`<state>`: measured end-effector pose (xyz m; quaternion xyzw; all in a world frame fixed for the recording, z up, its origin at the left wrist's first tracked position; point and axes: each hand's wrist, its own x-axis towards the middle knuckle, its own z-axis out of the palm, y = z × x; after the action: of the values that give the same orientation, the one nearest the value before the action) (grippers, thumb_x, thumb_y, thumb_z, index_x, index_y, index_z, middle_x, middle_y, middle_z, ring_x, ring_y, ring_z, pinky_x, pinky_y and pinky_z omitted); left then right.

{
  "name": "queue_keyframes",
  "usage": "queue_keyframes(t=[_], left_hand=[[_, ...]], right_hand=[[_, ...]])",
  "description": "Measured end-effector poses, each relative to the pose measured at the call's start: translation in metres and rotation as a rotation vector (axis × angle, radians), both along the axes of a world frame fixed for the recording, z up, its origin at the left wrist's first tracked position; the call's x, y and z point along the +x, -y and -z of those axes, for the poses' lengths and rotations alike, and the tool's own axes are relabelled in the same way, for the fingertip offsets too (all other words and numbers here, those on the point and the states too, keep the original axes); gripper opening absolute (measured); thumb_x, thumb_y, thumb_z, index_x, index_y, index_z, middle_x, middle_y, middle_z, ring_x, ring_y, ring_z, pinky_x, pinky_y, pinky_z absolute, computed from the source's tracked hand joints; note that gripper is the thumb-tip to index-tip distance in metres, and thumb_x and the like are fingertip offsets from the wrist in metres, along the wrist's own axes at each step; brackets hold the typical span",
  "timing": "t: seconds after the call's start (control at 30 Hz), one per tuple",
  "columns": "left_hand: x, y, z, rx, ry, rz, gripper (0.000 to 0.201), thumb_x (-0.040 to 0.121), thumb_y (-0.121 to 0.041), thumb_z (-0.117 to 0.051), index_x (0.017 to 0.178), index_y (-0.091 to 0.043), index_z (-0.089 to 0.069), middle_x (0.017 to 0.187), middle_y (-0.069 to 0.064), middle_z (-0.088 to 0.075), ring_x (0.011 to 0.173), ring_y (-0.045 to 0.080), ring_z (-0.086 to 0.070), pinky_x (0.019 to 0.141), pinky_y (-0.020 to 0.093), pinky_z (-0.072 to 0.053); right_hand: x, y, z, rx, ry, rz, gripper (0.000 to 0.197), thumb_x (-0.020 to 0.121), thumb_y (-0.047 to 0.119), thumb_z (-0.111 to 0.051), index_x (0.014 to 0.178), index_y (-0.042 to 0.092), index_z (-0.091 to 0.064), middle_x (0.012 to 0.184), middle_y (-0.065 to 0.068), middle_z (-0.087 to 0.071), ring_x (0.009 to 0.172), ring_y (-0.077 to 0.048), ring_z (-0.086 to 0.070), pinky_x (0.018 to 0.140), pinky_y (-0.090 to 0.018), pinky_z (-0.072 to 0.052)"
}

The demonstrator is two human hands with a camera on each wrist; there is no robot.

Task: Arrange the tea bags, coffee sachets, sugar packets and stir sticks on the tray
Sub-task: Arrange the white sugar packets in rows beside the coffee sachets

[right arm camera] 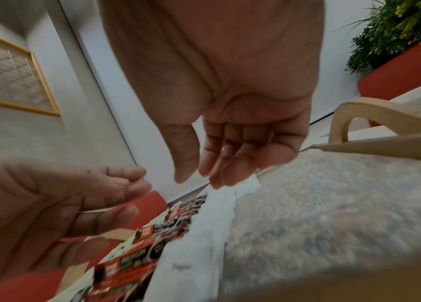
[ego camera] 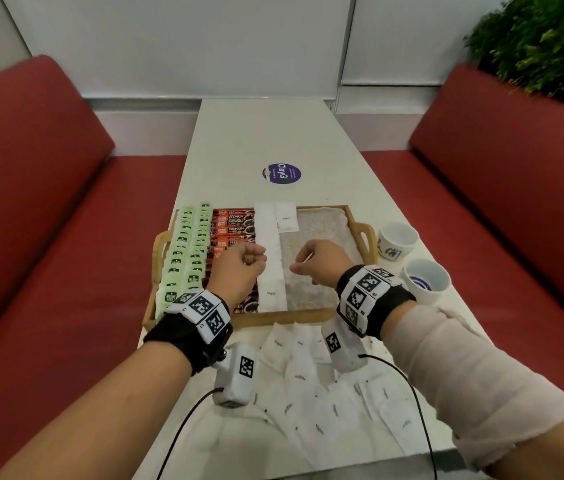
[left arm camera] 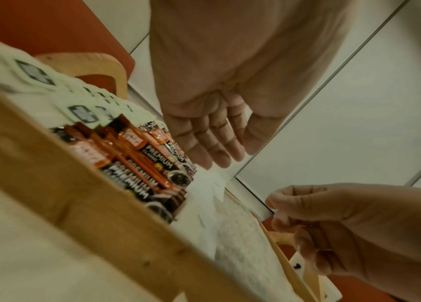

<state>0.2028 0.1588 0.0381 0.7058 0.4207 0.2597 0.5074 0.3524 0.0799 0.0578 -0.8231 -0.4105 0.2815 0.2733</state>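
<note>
Hands hover over our wooden tray point(ego camera: 360, 221): our left hand point(ego camera: 237, 268) loosely curled and holding nothing, our right hand point(ego camera: 320, 263) pinching a thin stir stick point(ego camera: 308, 258). Beneath sit green tea bags point(ego camera: 183, 251), coffee sachets point(ego camera: 233, 226) and sugar packets point(ego camera: 270, 251) in rows. More sugar packets lie loose on the table point(ego camera: 259, 133).
</note>
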Motion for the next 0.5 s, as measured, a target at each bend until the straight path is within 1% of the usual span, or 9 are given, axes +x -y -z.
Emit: queue_keyframes(t=[0.1,0.17,0.27,0.3,0.37,0.4,0.43,0.47,0.5], left_hand=[[-0.013,0.017,0.010,0.013,-0.087,0.037,0.016,0.088,-0.009,-0.061,0.102,-0.016,-0.061,0.097,0.002,-0.067,0.090,0.015,-0.061,0.082,0.028,-0.050],[-0.022,0.028,0.018,-0.004,-0.173,0.076,0.016,0.086,-0.009,-0.063,0.100,-0.017,-0.062,0.090,-0.001,-0.066,0.087,0.014,-0.061,0.076,0.024,-0.049],[-0.036,0.044,0.028,-0.041,-0.310,0.166,0.017,0.084,-0.009,-0.067,0.091,-0.022,-0.060,0.084,-0.007,-0.065,0.081,0.012,-0.062,0.070,0.023,-0.050],[-0.040,0.049,0.030,-0.037,-0.353,0.196,0.017,0.084,-0.009,-0.067,0.090,-0.023,-0.059,0.084,-0.008,-0.064,0.079,0.010,-0.062,0.066,0.021,-0.049],[-0.046,0.056,0.033,-0.007,-0.430,0.245,0.017,0.083,-0.011,-0.069,0.091,-0.022,-0.060,0.083,-0.009,-0.063,0.074,0.006,-0.059,0.059,0.017,-0.044],[-0.049,0.059,0.035,0.003,-0.455,0.262,0.017,0.082,-0.011,-0.070,0.091,-0.022,-0.060,0.083,-0.010,-0.062,0.074,0.006,-0.058,0.059,0.017,-0.044],[-0.050,0.061,0.036,0.006,-0.473,0.274,0.018,0.080,-0.012,-0.072,0.091,-0.021,-0.061,0.083,-0.010,-0.062,0.076,0.007,-0.059,0.063,0.018,-0.045],[-0.051,0.063,0.036,0.005,-0.488,0.285,0.019,0.079,-0.012,-0.074,0.091,-0.020,-0.061,0.083,-0.009,-0.062,0.078,0.009,-0.059,0.069,0.019,-0.047],[-0.052,0.065,0.036,0.006,-0.505,0.299,0.020,0.078,-0.012,-0.075,0.090,-0.020,-0.062,0.083,-0.009,-0.062,0.080,0.010,-0.059,0.074,0.021,-0.047]], right_hand=[[-0.016,0.021,0.006,-0.031,-0.025,-0.051,0.017,0.080,0.024,-0.074,0.084,0.019,-0.059,0.082,0.003,-0.060,0.071,-0.014,-0.058,0.064,-0.025,-0.047],[-0.025,0.034,0.012,-0.070,-0.025,-0.103,0.021,0.075,0.022,-0.078,0.082,0.022,-0.059,0.082,0.004,-0.061,0.073,-0.014,-0.058,0.065,-0.025,-0.046],[-0.038,0.051,0.019,-0.164,-0.050,-0.206,0.027,0.071,0.018,-0.082,0.084,0.022,-0.059,0.078,0.005,-0.061,0.066,-0.011,-0.056,0.060,-0.023,-0.046],[-0.041,0.056,0.021,-0.205,-0.048,-0.248,0.029,0.070,0.018,-0.083,0.087,0.022,-0.060,0.078,0.006,-0.060,0.069,-0.012,-0.056,0.063,-0.024,-0.048],[-0.047,0.065,0.025,-0.290,0.001,-0.333,0.035,0.067,0.021,-0.085,0.092,0.023,-0.061,0.081,0.009,-0.058,0.080,-0.014,-0.057,0.073,-0.028,-0.049],[-0.049,0.070,0.027,-0.325,0.033,-0.378,0.038,0.066,0.022,-0.086,0.093,0.025,-0.060,0.082,0.010,-0.057,0.083,-0.014,-0.056,0.072,-0.028,-0.049],[-0.052,0.075,0.028,-0.353,0.055,-0.421,0.041,0.064,0.022,-0.087,0.094,0.025,-0.059,0.082,0.011,-0.055,0.083,-0.014,-0.055,0.068,-0.025,-0.047],[-0.054,0.079,0.029,-0.375,0.068,-0.463,0.043,0.063,0.020,-0.087,0.095,0.025,-0.058,0.081,0.011,-0.053,0.083,-0.015,-0.053,0.063,-0.024,-0.044],[-0.056,0.084,0.030,-0.400,0.085,-0.502,0.046,0.063,0.019,-0.087,0.097,0.025,-0.056,0.081,0.011,-0.051,0.083,-0.015,-0.052,0.061,-0.023,-0.041]])
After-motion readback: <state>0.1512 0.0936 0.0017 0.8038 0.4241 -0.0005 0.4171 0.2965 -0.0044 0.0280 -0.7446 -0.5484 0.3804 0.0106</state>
